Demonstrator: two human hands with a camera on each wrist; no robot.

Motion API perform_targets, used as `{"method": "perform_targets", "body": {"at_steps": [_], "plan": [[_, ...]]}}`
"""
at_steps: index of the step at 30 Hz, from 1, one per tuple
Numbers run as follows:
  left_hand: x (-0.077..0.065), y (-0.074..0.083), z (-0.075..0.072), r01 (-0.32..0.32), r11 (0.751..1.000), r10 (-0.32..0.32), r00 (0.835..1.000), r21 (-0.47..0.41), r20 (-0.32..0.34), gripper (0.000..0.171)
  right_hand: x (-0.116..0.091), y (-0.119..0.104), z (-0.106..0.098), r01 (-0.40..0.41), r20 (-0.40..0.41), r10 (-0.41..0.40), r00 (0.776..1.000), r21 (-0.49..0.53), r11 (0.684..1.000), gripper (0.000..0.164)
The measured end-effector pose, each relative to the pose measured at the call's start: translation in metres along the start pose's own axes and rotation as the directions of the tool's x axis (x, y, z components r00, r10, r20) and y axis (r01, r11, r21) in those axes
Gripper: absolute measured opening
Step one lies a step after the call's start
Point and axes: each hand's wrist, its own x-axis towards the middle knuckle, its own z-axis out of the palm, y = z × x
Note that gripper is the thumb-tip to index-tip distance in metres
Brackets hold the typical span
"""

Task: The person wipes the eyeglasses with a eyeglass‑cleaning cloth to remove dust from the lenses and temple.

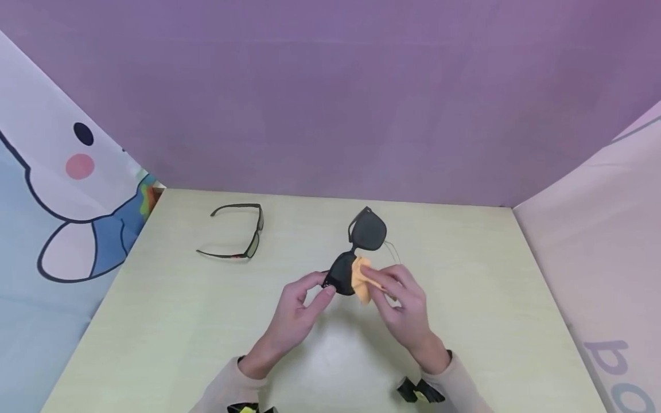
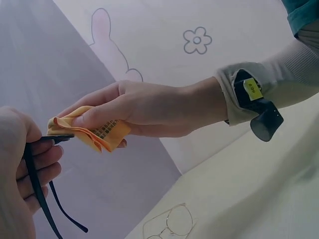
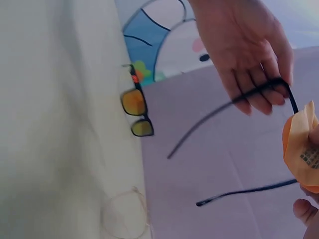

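A pair of black sunglasses [image 1: 369, 230] is held up over the table, tilted, with its two dark lenses showing in the head view. My left hand [image 1: 295, 316] pinches it at one end of the frame, by the hinge. In my right hand [image 1: 408, 307] is a folded orange cloth [image 1: 360, 280], pinched between thumb and fingers and pressed against the nearer lens. Dark printing shows on the cloth [image 2: 102, 130] in the left wrist view. Both temples [image 3: 224, 107] stand unfolded in the right wrist view, where the cloth covers much of the front frame.
Dark-framed glasses [image 1: 253, 244] lie with temples open at the table's back left. Thin wire-rimmed glasses [image 2: 179, 220] lie on the table behind the sunglasses. A purple backdrop [image 1: 330, 103] rises at the table's far edge, with printed cloth walls on both sides.
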Motion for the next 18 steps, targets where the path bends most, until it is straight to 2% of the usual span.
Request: {"method": "perform_targets", "body": {"at_steps": [3,6,13,15,18], "plan": [[0.000,0.002,0.000,0.005,1.000,-0.005,1.000,0.001,-0.007,0.017,0.002,0.000,-0.002,-0.046,-0.011,0.046,0.999,0.003,0.999,0.025],[0.000,0.003,-0.001,0.009,1.000,-0.009,1.000,0.007,-0.011,0.017,-0.002,-0.002,0.000,-0.042,-0.004,0.042,0.999,0.013,0.999,0.024],[0.000,0.000,-0.003,0.010,1.000,-0.010,1.000,0.013,-0.019,0.016,-0.008,-0.003,0.004,0.108,0.080,-0.114,0.990,0.076,0.991,0.020],[-0.001,-0.002,-0.002,0.009,1.000,-0.009,1.000,0.017,-0.009,0.016,-0.002,-0.001,0.001,0.127,0.057,-0.132,0.990,0.075,0.989,0.020],[-0.002,-0.003,-0.002,0.002,1.000,-0.002,1.000,0.023,0.014,0.015,0.011,0.004,-0.006,0.103,-0.027,-0.101,0.994,0.054,0.993,0.021]]}}
